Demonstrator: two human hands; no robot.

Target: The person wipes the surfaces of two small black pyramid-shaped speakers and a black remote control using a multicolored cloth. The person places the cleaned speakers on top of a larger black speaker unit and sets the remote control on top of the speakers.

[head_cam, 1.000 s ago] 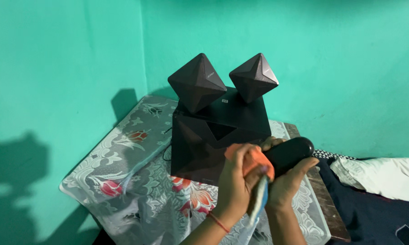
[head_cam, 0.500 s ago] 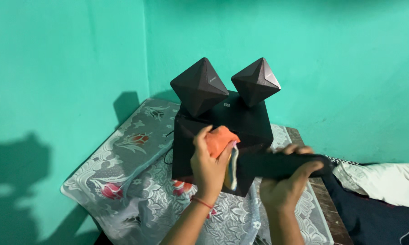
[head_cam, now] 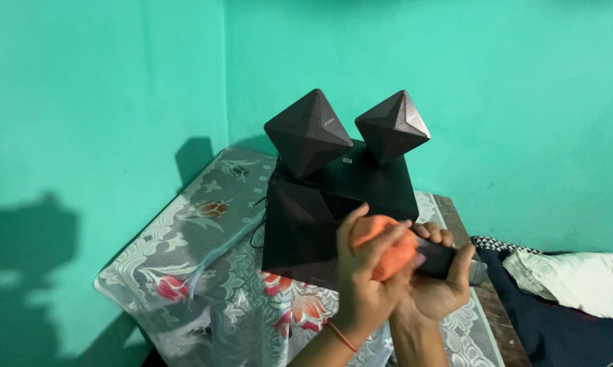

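My left hand (head_cam: 362, 285) grips a bunched orange cloth (head_cam: 382, 246) and presses it against a black oblong device (head_cam: 445, 259). My right hand (head_cam: 437, 285) holds that device from below, fingers curled over its top; most of it is hidden by the cloth and my hands. Just behind my hands stands a black box speaker (head_cam: 327, 214). Two dark diamond-shaped speakers, the left one (head_cam: 308, 132) and the right one (head_cam: 392, 126), rest on its top.
The speaker stands on a table covered with a grey floral lace cloth (head_cam: 197, 234), set in a corner of turquoise walls (head_cam: 102, 102). The wooden table edge (head_cam: 493, 312) shows at right. Beyond it lie a dark fabric (head_cam: 564, 326) and a white cloth (head_cam: 578, 275).
My left hand has come back from the front of the box speaker to the black device, and the cloth is now pressed onto it. The device has tilted and sits closer to me.
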